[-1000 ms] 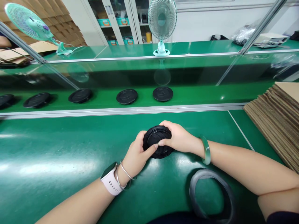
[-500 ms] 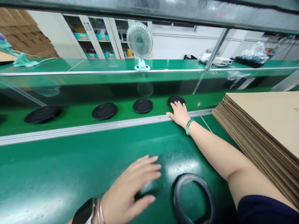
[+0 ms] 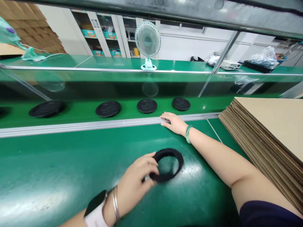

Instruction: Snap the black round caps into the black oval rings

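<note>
My left hand (image 3: 139, 175) grips the left side of a black ring (image 3: 179, 157) between thumb and fingers, above the green tabletop. My right hand (image 3: 174, 122) reaches out to the metal rail (image 3: 118, 124) with its fingers extended and nothing in them. Just beyond those fingertips lies a round black disc (image 3: 181, 103), apart from the hand. More flat black discs are spread leftward along the green strip behind the rail: one disc (image 3: 147, 106) near the middle, another disc (image 3: 108, 108) and a further disc (image 3: 46, 108) at the left.
A tall stack of cardboard sheets (image 3: 267, 126) stands on the right beside my right forearm. Behind the strip, a raised green shelf (image 3: 113, 63) carries a small fan (image 3: 148, 39) and a black tray (image 3: 259, 66) of plastic bags. A metal beam (image 3: 151, 11) crosses overhead.
My left hand has taken hold of the ring and lifted it from the tabletop, up and to the left. My right hand has drawn back from the rightmost disc to the rail.
</note>
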The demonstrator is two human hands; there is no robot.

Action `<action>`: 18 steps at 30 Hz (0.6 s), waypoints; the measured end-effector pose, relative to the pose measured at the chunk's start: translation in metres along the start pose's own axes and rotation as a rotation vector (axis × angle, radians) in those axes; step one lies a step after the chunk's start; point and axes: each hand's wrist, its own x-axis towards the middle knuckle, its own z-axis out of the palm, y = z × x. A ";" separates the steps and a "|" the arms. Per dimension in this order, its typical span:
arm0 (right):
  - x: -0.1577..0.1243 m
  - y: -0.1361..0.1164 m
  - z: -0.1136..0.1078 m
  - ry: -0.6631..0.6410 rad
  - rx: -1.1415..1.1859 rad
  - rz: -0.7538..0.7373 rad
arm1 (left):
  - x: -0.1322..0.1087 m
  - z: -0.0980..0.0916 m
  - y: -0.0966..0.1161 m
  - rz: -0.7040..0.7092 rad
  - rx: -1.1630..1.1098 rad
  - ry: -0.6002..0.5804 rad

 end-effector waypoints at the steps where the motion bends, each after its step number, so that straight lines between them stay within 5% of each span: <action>1: 0.000 0.001 0.000 0.000 0.011 0.000 | 0.005 -0.007 -0.003 -0.155 -0.189 0.136; 3: -0.001 0.001 0.001 -0.005 0.030 -0.006 | 0.013 -0.018 -0.007 -0.400 -0.577 0.332; 6: -0.001 0.002 0.002 -0.014 0.051 -0.009 | 0.020 -0.027 -0.007 -0.509 -0.908 0.381; 14: -0.002 0.001 0.000 -0.033 0.066 -0.009 | 0.016 -0.023 -0.004 -0.471 -0.936 0.341; 18: -0.001 0.000 0.000 -0.038 0.071 0.025 | 0.013 -0.023 -0.007 -0.401 -0.699 0.292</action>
